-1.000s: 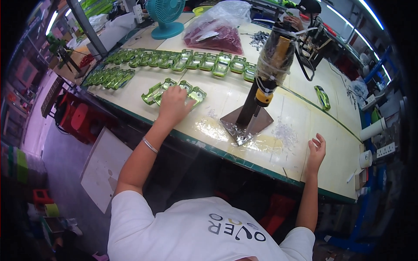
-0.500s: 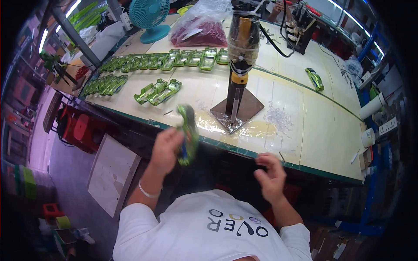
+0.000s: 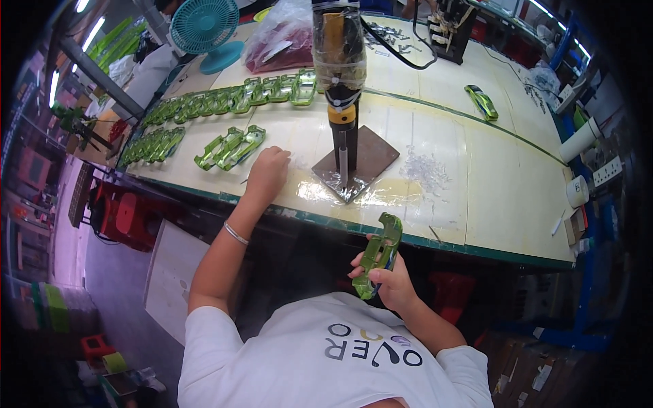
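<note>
Holding grn car shell point(image 3: 379, 258), glossy, tilted, R hand point(image 3: 396, 281)

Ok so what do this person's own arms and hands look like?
Short white sleeves leave both forearms bare. The left hand and right hand wear no gloves; a thin, silvery bracelet circles the left wrist.

I count two hands: one left hand point(image 3: 269, 171) and one right hand point(image 3: 396, 282). The right holds one green shell point(image 3: 379, 253); one other shell point(image 3: 482, 103) lies at two o'clock. The shells point(image 3: 303, 88) around ten o'clock overlap, their exact number is unclear. At eleven, one fan point(image 3: 204, 26); at twelve, one wrapped tool point(image 3: 340, 68).
</note>
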The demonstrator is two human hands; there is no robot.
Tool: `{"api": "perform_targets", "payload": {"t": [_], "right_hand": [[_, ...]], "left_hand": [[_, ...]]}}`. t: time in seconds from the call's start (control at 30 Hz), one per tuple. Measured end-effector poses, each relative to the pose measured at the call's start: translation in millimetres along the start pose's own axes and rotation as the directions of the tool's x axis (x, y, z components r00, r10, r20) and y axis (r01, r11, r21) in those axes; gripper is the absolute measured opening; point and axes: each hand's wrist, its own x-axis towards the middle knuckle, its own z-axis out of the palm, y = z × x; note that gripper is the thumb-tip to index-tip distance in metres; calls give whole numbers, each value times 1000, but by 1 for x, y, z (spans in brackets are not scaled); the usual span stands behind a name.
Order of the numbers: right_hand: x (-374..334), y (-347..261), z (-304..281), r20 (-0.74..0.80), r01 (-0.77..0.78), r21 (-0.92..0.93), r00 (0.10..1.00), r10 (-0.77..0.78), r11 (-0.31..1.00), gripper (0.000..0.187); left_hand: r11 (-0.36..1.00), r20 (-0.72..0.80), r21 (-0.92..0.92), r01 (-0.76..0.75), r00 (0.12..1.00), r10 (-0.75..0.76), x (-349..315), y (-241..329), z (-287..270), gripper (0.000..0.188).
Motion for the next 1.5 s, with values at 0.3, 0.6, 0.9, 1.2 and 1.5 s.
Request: {"api": "perform_targets", "payload": {"t": [0.3,0.6,0.9,1.2,1.5], "right_hand": [[-4,-12,-8,-106,55,-80,992,-64,995,70],[-10,-13,-12,-91,-1,-134,996,-11,991,76],[-15,-17,-8,-11,-106,147,994,109,983,77],[-13,-18,-5,-10,93,-736,989,-147,671,76],[-14,-34,28,125,216,-941,937,-327,260,72]], "left_hand": [[883,429,396,-251,901,63,39,0,10,7],[912,453,298,-281,883,124,49,-14,17,7],[748,347,-437,499,861,-372,26,-19,0,4],[221,320,-894,389,901,-291,-65,90,-52,16],[633,46,-771,-60,988,150,-75,146,-61,26]]}}
